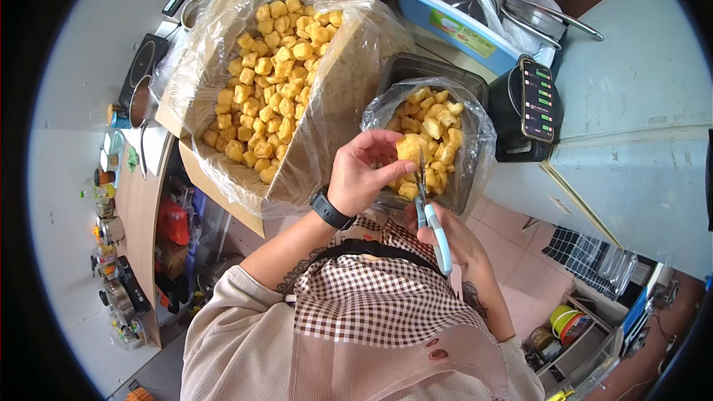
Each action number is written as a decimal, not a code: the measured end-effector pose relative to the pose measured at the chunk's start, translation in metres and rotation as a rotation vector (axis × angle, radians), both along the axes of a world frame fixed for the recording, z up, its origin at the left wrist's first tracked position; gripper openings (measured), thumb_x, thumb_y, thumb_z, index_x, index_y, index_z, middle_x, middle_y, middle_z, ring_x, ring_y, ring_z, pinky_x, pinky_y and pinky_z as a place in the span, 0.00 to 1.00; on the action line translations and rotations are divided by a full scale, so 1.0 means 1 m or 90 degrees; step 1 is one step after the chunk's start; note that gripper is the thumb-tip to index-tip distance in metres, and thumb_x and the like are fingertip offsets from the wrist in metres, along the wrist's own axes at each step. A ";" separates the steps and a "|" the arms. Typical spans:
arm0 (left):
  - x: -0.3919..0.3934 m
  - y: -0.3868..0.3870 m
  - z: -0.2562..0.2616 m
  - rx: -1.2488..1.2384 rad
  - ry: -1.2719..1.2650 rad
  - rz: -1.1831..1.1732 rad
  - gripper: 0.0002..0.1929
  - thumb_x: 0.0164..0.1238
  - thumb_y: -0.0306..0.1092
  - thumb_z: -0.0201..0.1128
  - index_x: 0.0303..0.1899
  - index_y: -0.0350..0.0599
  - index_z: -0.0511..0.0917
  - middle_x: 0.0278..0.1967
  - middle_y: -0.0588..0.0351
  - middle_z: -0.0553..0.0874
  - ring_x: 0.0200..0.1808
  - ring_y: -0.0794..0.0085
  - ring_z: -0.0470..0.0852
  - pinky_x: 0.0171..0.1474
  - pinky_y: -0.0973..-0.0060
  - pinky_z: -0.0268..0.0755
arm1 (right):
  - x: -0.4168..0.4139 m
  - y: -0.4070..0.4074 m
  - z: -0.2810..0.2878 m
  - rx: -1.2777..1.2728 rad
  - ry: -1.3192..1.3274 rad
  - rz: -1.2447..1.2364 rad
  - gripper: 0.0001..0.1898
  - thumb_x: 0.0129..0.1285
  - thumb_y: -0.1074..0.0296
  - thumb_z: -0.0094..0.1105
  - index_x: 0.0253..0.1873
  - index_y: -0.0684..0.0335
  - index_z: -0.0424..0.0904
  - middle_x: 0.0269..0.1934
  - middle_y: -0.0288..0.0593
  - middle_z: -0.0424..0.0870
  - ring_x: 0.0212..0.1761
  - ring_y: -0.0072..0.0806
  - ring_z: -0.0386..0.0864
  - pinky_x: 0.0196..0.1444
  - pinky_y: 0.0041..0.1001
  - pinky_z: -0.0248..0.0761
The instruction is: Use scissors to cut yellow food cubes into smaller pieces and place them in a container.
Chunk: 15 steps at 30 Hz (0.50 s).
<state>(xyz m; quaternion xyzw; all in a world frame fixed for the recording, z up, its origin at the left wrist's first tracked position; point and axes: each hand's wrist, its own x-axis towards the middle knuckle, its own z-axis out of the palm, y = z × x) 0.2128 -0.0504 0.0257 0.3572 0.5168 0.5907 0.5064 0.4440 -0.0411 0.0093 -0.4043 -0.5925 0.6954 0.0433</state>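
My left hand (365,164) pinches a golden fried tofu puff (411,148) between thumb and fingers. In my right hand (454,234) is a pair of scissors (437,236) with light blue handles, its blades at the lower edge of the puff. Both hands are over the near side of a dark plastic tub (434,67) lined with a clear bag (476,117). Several tofu puffs (445,117) lie in the bag, some showing pale, cut-looking insides. To the left, a large cardboard box (340,83) with a clear plastic liner holds many whole puffs (262,100).
Behind the tub, a blue plastic basin (451,16) holds pans and utensils. A phone (537,100) leans on a black container (509,117) at right. A wooden counter (136,206) with a saucepan (142,103) and jars runs along the left wall.
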 end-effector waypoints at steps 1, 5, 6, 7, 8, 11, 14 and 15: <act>0.002 -0.001 -0.002 0.001 0.062 -0.015 0.21 0.62 0.26 0.78 0.54 0.35 0.80 0.39 0.61 0.88 0.37 0.83 0.83 0.42 0.81 0.79 | 0.001 0.001 0.000 -0.001 -0.001 0.001 0.31 0.62 0.50 0.74 0.61 0.69 0.77 0.47 0.51 0.86 0.51 0.36 0.85 0.56 0.32 0.75; 0.008 0.004 -0.004 0.012 0.080 -0.006 0.21 0.61 0.27 0.79 0.54 0.35 0.81 0.36 0.62 0.86 0.35 0.84 0.81 0.37 0.82 0.77 | 0.005 0.002 0.001 0.004 -0.032 -0.047 0.26 0.61 0.50 0.75 0.50 0.69 0.82 0.37 0.47 0.85 0.40 0.33 0.83 0.47 0.30 0.75; 0.008 0.004 -0.003 0.011 0.079 -0.006 0.21 0.61 0.27 0.79 0.54 0.35 0.81 0.36 0.62 0.86 0.35 0.84 0.81 0.37 0.82 0.77 | 0.005 0.001 0.002 0.013 -0.052 -0.073 0.24 0.61 0.50 0.75 0.46 0.69 0.83 0.34 0.46 0.84 0.35 0.31 0.82 0.44 0.30 0.75; 0.007 0.004 -0.003 0.000 0.122 -0.017 0.21 0.61 0.25 0.78 0.55 0.35 0.81 0.39 0.61 0.87 0.38 0.82 0.83 0.43 0.81 0.78 | 0.006 0.002 0.004 0.012 -0.052 -0.074 0.24 0.61 0.50 0.75 0.46 0.69 0.83 0.34 0.46 0.84 0.35 0.31 0.82 0.44 0.30 0.75; 0.006 0.004 -0.003 -0.011 0.165 -0.028 0.22 0.61 0.23 0.78 0.56 0.35 0.81 0.42 0.59 0.88 0.42 0.80 0.85 0.48 0.79 0.79 | 0.006 0.002 0.009 0.009 -0.077 -0.071 0.23 0.60 0.50 0.75 0.42 0.69 0.83 0.31 0.44 0.83 0.33 0.29 0.81 0.42 0.30 0.74; 0.007 0.007 -0.003 0.037 0.188 0.006 0.20 0.59 0.28 0.79 0.52 0.38 0.84 0.39 0.57 0.87 0.35 0.81 0.84 0.38 0.80 0.78 | 0.014 -0.002 0.002 -0.026 -0.100 -0.098 0.22 0.60 0.50 0.76 0.37 0.68 0.84 0.27 0.41 0.81 0.31 0.27 0.79 0.40 0.29 0.74; 0.007 0.006 -0.010 0.071 0.263 0.014 0.20 0.58 0.29 0.79 0.51 0.38 0.84 0.41 0.54 0.88 0.35 0.77 0.85 0.40 0.77 0.80 | 0.017 -0.003 -0.002 -0.057 -0.073 -0.117 0.23 0.60 0.50 0.76 0.38 0.69 0.83 0.27 0.40 0.81 0.31 0.27 0.79 0.40 0.28 0.74; 0.007 0.006 -0.007 0.070 0.262 0.013 0.20 0.58 0.29 0.79 0.51 0.38 0.84 0.41 0.54 0.88 0.35 0.77 0.85 0.40 0.77 0.80 | 0.018 -0.003 -0.003 -0.057 -0.052 -0.108 0.23 0.60 0.49 0.76 0.39 0.69 0.83 0.29 0.41 0.82 0.33 0.27 0.80 0.41 0.28 0.74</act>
